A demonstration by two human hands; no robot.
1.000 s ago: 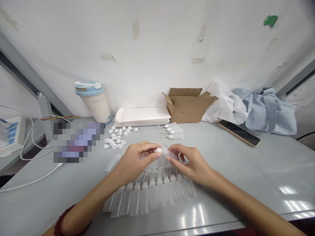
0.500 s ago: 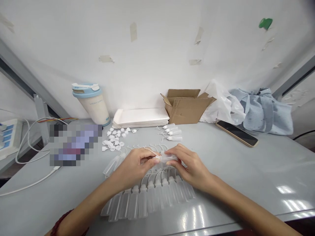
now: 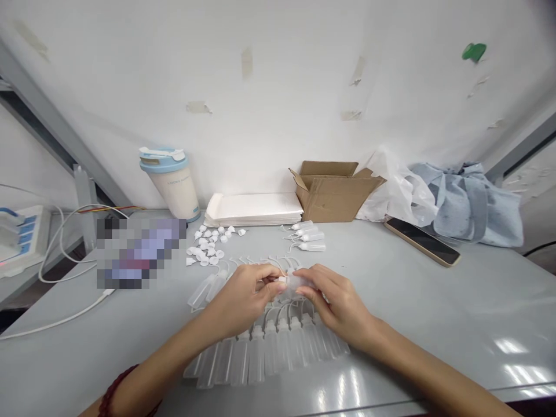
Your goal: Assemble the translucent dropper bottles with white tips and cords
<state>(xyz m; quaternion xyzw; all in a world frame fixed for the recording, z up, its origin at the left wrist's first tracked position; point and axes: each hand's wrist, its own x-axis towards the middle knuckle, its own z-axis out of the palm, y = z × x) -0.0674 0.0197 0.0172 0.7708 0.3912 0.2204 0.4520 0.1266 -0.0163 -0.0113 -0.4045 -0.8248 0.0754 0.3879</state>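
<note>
A small translucent squeeze bottle (image 3: pixel 296 284) lies sideways in my right hand (image 3: pixel 341 296), gripped between thumb and fingers. My left hand (image 3: pixel 249 292) pinches a small white cap (image 3: pixel 282 279) at the bottle's neck end. I cannot tell whether the cap is seated or turning. Below my hands stands a close row of similar bottles (image 3: pixel 256 359) lying on the table, with thin curved tubes at their tops. Another row of bottles (image 3: pixel 202 291) behind is partly covered by my hands. Loose white caps (image 3: pixel 208 246) are scattered beyond my left hand.
Several capped bottles (image 3: pixel 311 237) lie before an open cardboard box (image 3: pixel 332 200). White envelopes (image 3: pixel 256 209), a tumbler (image 3: pixel 174 191), a plastic bag (image 3: pixel 395 191) and a blue cloth bag (image 3: pixel 478 208) line the wall. A phone (image 3: pixel 423 240) lies right; a white cable (image 3: pixel 69 315) crosses left.
The view has shifted slightly, so everything appears a little farther right. Both hands keep hold of the cap and bottle; the right fingers have moved a little along the bottle.
</note>
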